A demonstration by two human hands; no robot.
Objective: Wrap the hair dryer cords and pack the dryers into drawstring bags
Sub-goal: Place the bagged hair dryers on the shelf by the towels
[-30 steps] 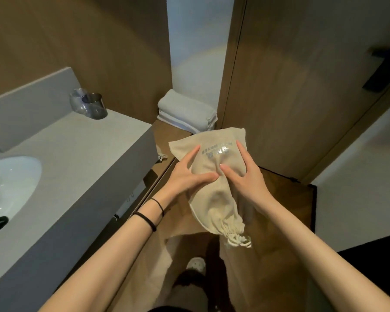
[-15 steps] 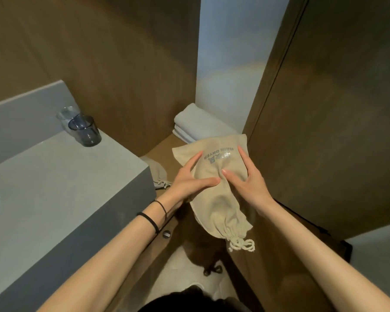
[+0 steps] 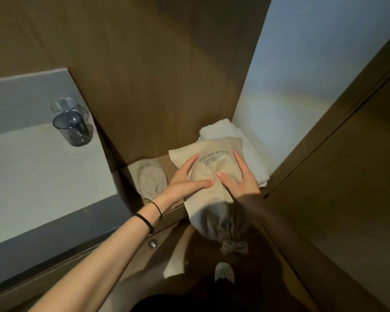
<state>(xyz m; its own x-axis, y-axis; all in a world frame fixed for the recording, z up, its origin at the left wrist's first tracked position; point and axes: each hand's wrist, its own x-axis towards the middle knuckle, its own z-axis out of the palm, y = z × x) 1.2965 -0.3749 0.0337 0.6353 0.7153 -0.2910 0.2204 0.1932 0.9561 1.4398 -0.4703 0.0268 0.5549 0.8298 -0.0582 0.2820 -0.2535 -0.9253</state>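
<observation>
The left hand [image 3: 185, 181] and right hand [image 3: 241, 183] clasp the bulging middle of a drawstring bag [image 3: 208, 166] from either side, thumbs curled over its top, holding it over a wooden shelf [image 3: 164, 163]. The bag's near mouth is cinched into a gathered knot [image 3: 234, 247], so this dryer looks packed and probably only needs setting down. A second filled bag [image 3: 151, 183] lies just left. The cloth is coarse, beige and printed. Soft folded white towels [image 3: 252, 154] sit far right.
</observation>
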